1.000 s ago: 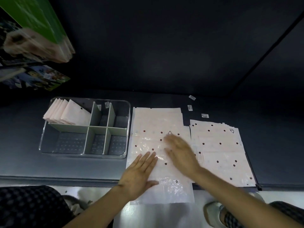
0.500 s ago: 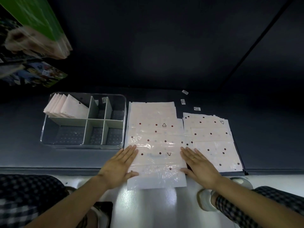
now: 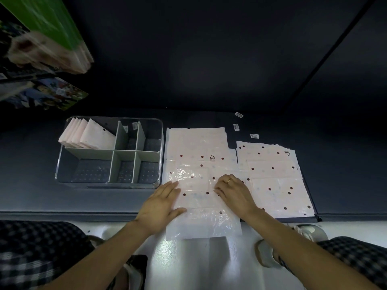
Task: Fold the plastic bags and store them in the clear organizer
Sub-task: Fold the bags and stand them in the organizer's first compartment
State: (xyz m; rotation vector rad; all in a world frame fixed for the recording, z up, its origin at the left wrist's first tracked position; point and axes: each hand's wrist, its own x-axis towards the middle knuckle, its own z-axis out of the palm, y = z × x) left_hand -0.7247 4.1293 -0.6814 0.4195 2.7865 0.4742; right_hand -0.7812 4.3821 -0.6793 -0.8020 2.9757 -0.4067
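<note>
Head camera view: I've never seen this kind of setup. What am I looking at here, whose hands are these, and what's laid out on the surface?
There is no machine: a person wears a camera on the head, looking down at their own two hands. The left hand lies flat on the plastic bag spread in front of them. The right hand, wearing a ring, has its fingers curled at the bag's middle and seems to be pinching it, perhaps to start a fold. Right of it lies a stack of flat bags. To the left stands the clear organizer with grey dividers; folded bags stand in its far left compartment. Three small labels lie farther back.
</note>
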